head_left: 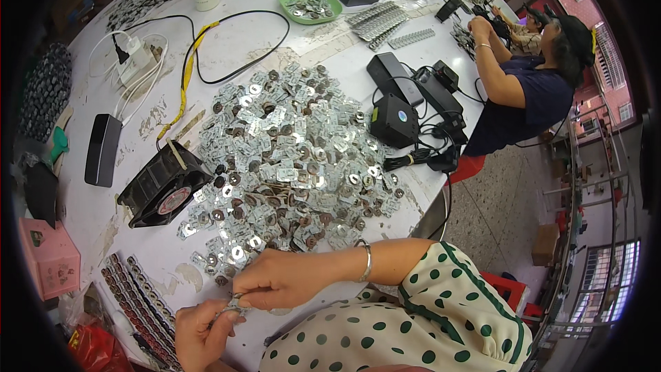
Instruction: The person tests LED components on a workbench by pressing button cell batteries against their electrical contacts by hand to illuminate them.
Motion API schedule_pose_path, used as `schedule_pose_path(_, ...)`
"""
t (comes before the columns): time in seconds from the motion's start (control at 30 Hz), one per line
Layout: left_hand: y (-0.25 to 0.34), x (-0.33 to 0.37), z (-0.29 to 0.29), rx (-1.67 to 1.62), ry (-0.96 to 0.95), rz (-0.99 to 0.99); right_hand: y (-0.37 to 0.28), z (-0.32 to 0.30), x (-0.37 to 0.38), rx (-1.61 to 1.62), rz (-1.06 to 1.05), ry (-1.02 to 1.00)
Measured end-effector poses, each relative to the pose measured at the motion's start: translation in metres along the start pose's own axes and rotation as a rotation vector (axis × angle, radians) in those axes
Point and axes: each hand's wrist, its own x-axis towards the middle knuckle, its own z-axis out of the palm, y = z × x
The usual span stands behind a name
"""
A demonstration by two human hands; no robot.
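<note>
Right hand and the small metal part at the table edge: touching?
Touching. The head view shows the right hand with its fingertips pinched on the small metal part, while the left hand grips the same part from below.

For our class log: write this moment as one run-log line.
left hand: holds metal part | right hand: pinches same part | pile: on table | fan: left of pile
</note>
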Motion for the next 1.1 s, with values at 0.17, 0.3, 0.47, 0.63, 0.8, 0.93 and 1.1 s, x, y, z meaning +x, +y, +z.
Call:
schedule_pose_path(0.17,0.006,0.011,0.007,0.199,0.144,0.032,0.010,0.004,0.005,-0.346,-0.132,0.164)
schedule_pose_path(0.3,0.018,0.015,0.003,0.399,0.140,0.040,0.006,0.001,0.006,-0.361,-0.131,0.214)
schedule_pose_path(0.47,0.020,0.018,0.002,0.333,0.124,0.007,0.004,0.002,0.008,-0.321,-0.163,0.251)
schedule_pose_path(0.63,0.021,0.020,0.004,0.323,0.126,-0.051,0.006,0.003,0.007,-0.325,-0.175,0.282)
schedule_pose_path(0.8,0.024,0.018,0.006,0.311,0.148,-0.042,0.004,0.004,0.008,-0.357,-0.200,0.271)
schedule_pose_path(0.93,0.029,0.018,0.004,0.282,0.131,-0.091,0.004,0.004,0.006,-0.349,-0.173,0.251)
schedule_pose_path(1.1,0.031,0.018,0.003,0.295,0.117,-0.092,0.005,0.005,0.006,-0.367,-0.178,0.254)
